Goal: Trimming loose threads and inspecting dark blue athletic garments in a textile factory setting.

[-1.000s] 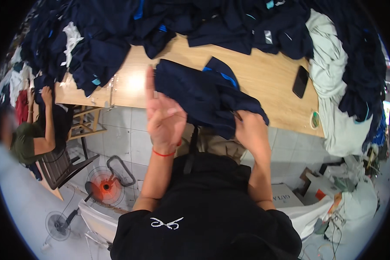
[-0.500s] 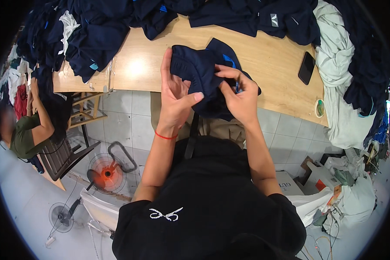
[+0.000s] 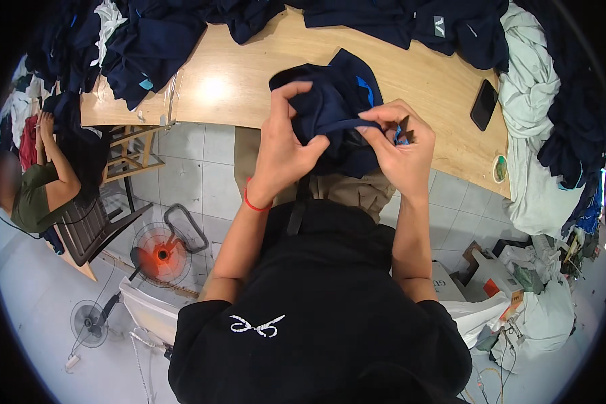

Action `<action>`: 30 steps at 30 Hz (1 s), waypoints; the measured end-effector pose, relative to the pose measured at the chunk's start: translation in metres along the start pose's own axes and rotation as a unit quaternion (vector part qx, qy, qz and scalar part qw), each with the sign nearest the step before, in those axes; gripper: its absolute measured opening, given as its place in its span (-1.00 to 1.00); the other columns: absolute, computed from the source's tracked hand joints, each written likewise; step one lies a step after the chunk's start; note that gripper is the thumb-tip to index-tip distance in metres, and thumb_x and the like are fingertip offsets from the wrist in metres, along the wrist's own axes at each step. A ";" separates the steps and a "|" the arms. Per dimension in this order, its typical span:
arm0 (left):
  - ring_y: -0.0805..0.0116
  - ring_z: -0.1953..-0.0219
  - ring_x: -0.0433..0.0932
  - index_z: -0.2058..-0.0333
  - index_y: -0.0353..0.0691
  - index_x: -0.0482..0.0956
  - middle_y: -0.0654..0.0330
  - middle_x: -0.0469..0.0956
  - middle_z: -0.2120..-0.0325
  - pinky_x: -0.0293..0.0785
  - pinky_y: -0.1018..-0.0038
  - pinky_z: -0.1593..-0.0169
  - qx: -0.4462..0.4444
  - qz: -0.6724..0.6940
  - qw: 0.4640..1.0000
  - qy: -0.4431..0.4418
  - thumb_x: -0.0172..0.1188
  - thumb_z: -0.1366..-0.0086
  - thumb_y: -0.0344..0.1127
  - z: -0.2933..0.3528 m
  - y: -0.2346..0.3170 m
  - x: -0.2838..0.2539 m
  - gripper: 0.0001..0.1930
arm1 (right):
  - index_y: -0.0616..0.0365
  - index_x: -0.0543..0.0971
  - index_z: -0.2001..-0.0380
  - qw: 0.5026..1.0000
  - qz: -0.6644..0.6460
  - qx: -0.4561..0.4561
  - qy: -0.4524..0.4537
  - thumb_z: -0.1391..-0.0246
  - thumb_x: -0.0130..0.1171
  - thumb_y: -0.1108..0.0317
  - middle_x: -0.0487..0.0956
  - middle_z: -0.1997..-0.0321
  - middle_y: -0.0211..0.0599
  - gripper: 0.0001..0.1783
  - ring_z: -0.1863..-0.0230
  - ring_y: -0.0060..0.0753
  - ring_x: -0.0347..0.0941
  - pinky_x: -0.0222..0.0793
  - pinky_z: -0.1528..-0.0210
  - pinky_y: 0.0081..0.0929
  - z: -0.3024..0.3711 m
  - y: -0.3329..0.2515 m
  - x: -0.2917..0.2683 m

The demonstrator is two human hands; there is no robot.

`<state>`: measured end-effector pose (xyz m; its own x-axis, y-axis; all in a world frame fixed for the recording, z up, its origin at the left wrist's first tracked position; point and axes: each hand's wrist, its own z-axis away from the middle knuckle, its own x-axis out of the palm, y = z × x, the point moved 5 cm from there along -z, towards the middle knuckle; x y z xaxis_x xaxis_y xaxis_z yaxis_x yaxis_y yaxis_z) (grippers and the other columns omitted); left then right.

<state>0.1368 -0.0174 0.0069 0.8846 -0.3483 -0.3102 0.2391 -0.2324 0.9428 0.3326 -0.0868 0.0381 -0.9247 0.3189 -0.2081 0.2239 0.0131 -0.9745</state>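
Observation:
A navy garment (image 3: 337,94) with a bright blue patch lies bunched at the table's near edge, partly hanging over it. My right hand (image 3: 404,145) is closed, pinching a folded edge of the cloth between thumb and fingers. Tucked in that same palm is a small blue tool with a dark pointed end (image 3: 404,131), mostly hidden by the fingers. My left hand (image 3: 286,145), a red cord around its wrist, rests against the garment's left side. Its thumb and bent index finger are spread well apart over the fabric; the other fingers are largely hidden.
Navy garments (image 3: 363,20) heap along the table's far side. A black phone (image 3: 484,105) lies at the right, near pale green cloth (image 3: 528,74). Another person (image 3: 40,188) works at the left. Fans (image 3: 161,254), a chair (image 3: 97,225) and boxes (image 3: 481,276) stand below.
My left thumb and index finger have come off the ribbed piece they held. My right hand has shifted rightward and down, drawing out a folded edge. The small tool shows more now.

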 end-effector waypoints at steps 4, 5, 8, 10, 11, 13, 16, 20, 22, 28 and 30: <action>0.58 0.53 0.43 0.26 -0.35 0.59 0.16 0.49 0.61 0.38 0.55 0.41 -0.018 0.060 0.998 -0.018 0.37 -0.17 -0.46 0.011 0.000 0.006 -0.81 | 0.22 0.80 0.29 0.995 0.053 -0.058 0.062 0.06 0.49 0.71 0.61 0.36 -0.42 -0.76 0.41 -0.66 0.39 0.25 0.37 -0.63 -0.015 -0.011 0.002; 0.64 0.50 0.35 0.33 -0.35 0.60 0.29 0.45 0.60 0.29 0.56 0.41 -0.065 0.073 0.991 -0.094 0.33 -0.20 -0.49 0.013 0.000 0.009 -0.90 | 0.23 0.80 0.29 0.993 0.057 -0.081 0.070 0.07 0.49 0.70 0.61 0.37 -0.42 -0.77 0.41 -0.65 0.41 0.26 0.36 -0.63 -0.020 -0.015 0.002; 0.71 0.48 0.24 0.41 -0.39 0.64 0.48 0.39 0.60 0.18 0.58 0.41 -0.102 0.176 0.963 -0.176 0.27 -0.23 -0.55 0.017 0.004 0.017 -0.96 | 0.24 0.80 0.31 0.990 0.064 -0.099 0.076 0.07 0.51 0.68 0.61 0.37 -0.41 -0.78 0.40 -0.63 0.45 0.29 0.35 -0.63 -0.026 -0.015 0.005; 0.72 0.46 0.28 0.44 -0.41 0.56 0.45 0.44 0.59 0.21 0.53 0.41 -0.173 0.300 0.911 -0.222 0.23 -0.24 -0.55 0.017 0.007 0.015 -0.92 | 0.24 0.80 0.32 0.992 0.045 -0.090 0.073 0.08 0.55 0.65 0.59 0.39 -0.43 -0.80 0.41 -0.62 0.44 0.29 0.36 -0.62 -0.028 -0.008 0.008; 0.72 0.46 0.28 0.44 -0.41 0.56 0.45 0.44 0.59 0.21 0.53 0.41 -0.172 0.300 0.912 -0.220 0.23 -0.24 -0.55 0.017 0.004 0.012 -0.92 | 0.24 0.80 0.32 0.992 0.045 -0.092 0.071 0.08 0.55 0.65 0.59 0.39 -0.43 -0.80 0.41 -0.62 0.44 0.29 0.36 -0.62 -0.027 -0.005 0.009; 0.72 0.44 0.27 0.39 -0.43 0.59 0.53 0.42 0.54 0.21 0.56 0.39 -0.168 0.326 0.891 -0.268 0.19 -0.24 -0.56 0.017 -0.004 0.011 -0.95 | 0.23 0.80 0.32 0.993 0.050 -0.082 0.068 0.08 0.59 0.61 0.58 0.43 -0.45 -0.79 0.42 -0.62 0.43 0.29 0.36 -0.61 -0.026 0.002 0.012; 0.71 0.45 0.25 0.35 -0.42 0.64 0.50 0.42 0.54 0.19 0.57 0.40 -0.166 0.350 0.882 -0.269 0.15 -0.21 -0.57 0.021 -0.014 0.010 -0.90 | 0.22 0.80 0.34 0.988 0.086 -0.098 0.083 0.10 0.63 0.57 0.56 0.45 -0.46 -0.79 0.42 -0.62 0.42 0.29 0.36 -0.60 -0.027 0.005 0.013; 0.67 0.40 0.34 0.32 -0.43 0.66 0.46 0.48 0.50 0.30 0.58 0.33 -0.159 0.308 0.900 -0.263 0.13 -0.15 -0.62 0.021 -0.007 -0.001 -0.84 | 0.27 0.77 0.29 0.989 0.100 -0.090 0.053 0.02 0.61 0.55 0.60 0.42 -0.44 -0.79 0.41 -0.61 0.45 0.33 0.35 -0.58 -0.019 0.000 -0.003; 0.61 0.29 0.47 0.24 -0.43 0.67 0.37 0.58 0.41 0.43 0.59 0.19 -0.127 0.182 0.964 -0.147 0.11 -0.10 -0.67 0.022 -0.009 -0.020 -0.74 | 0.34 0.72 0.23 0.985 -0.013 -0.069 0.156 -0.18 0.50 0.49 0.67 0.35 -0.36 -0.83 0.41 -0.59 0.50 0.39 0.33 -0.54 -0.013 0.006 -0.042; 0.36 0.05 0.68 0.01 -0.37 0.67 0.12 0.71 0.15 0.57 0.46 -0.10 -0.246 0.406 0.877 -0.072 0.30 -0.36 -0.47 0.046 -0.068 -0.050 -0.75 | 0.33 0.73 0.17 0.965 0.084 0.207 0.135 -0.43 0.30 0.32 0.70 0.35 -0.30 -0.76 0.47 -0.61 0.52 0.45 0.42 -0.56 0.017 0.110 -0.112; 0.30 0.02 0.72 -0.05 -0.36 0.64 0.08 0.72 0.12 0.63 0.42 -0.10 -0.295 0.500 0.814 -0.018 0.32 -0.45 -0.38 0.052 -0.080 -0.046 -0.73 | 0.33 0.72 0.16 0.964 0.014 0.239 0.117 -0.42 0.30 0.34 0.69 0.37 -0.31 -0.78 0.47 -0.60 0.52 0.47 0.40 -0.53 0.040 0.105 -0.079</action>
<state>0.0565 -0.0299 -0.0608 0.7455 -0.1250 0.6547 -0.4325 0.6567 0.6179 0.4171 -0.1486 -0.0513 -0.8124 0.5189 -0.2659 0.0292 -0.4192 -0.9074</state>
